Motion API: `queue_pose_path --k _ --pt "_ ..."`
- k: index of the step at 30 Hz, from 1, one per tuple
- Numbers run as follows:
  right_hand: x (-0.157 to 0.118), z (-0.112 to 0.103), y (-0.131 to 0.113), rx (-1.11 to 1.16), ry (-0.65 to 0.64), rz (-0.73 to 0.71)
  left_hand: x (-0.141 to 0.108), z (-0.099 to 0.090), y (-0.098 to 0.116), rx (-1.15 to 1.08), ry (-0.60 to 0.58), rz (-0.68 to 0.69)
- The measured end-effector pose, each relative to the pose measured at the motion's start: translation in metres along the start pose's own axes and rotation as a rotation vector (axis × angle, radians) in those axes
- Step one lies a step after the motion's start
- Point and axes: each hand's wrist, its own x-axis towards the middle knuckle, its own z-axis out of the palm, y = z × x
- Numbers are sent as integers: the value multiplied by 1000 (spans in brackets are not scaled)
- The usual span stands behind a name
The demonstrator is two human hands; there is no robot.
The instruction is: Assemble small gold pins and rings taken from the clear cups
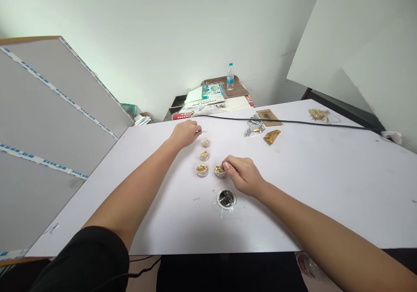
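Note:
My left hand [186,133] is closed in a pinch above the far end of a row of small clear cups. A thin, needle-like piece [204,131] juts from its fingertips. Nearest to it is a cup of pale bits [205,142], with a second cup of pale bits [204,155] below that. Closer to me stands a cup of gold pieces [202,170]. My right hand [244,174] is pinched at the edge of another cup of gold pieces [219,171]; what its fingertips grip is hidden. A round dark disc with a white rim [226,199] lies in front.
A black cable [293,121] crosses the back of the white table [325,187]. Near it lie a silver packet [254,129], a gold packet [272,136], a brown card [269,117] and a clear bag [319,114]. A grey panel [65,109] borders the left side.

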Motion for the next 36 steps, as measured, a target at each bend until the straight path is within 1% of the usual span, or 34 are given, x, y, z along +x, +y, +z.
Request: queue_pose_path --k 2,4,7,8,9,10,12,13,14,16,17,19,21,23,25,27,29,31,34,36 --pt "1 0 1 -13 -20 24 3 1 1 -17 -18 -7" --pt "1 0 2 -34 -32 52 3 0 1 -41 -8 -33" --pt "2 -1 5 -58 -31 94 -6 -11 4 -99 39 -70" --pt "2 -2 7 -55 -28 108 -10 -16 6 -144 53 -72" --pt "3 -2 9 -45 -18 122 -14 -23 10 -246 85 -79" --pt "3 -2 11 -26 3 134 -19 -29 14 -361 91 -72" --pt "3 -2 15 24 56 157 -27 -43 24 -514 17 18" --pt "3 -2 17 44 82 171 -30 -48 30 -535 -40 79" --pt "4 -1 19 59 100 184 -33 -52 37 -531 -122 148" --pt "4 0 21 80 120 205 -37 -55 51 -478 -274 265" --pt "4 0 22 93 123 213 -37 -54 59 -447 -317 299" --pt "3 1 23 122 122 230 -37 -51 74 -350 -366 322" --pt "3 2 25 147 111 255 -34 -47 89 -176 -413 300" --pt "3 2 26 165 105 280 -29 -45 102 -33 -484 249" --pt "3 3 28 175 96 292 -23 -45 113 52 -539 206" --pt "3 3 28 172 90 292 -18 -45 120 111 -572 203" --pt "4 1 29 163 83 286 -15 -47 122 151 -592 209" --pt "4 0 28 140 79 278 -15 -54 115 125 -577 207" --pt "5 -2 25 31 27 262 -20 -68 91 -27 -488 207" --pt "7 -1 22 -60 -30 265 -27 -75 75 -80 -489 151"
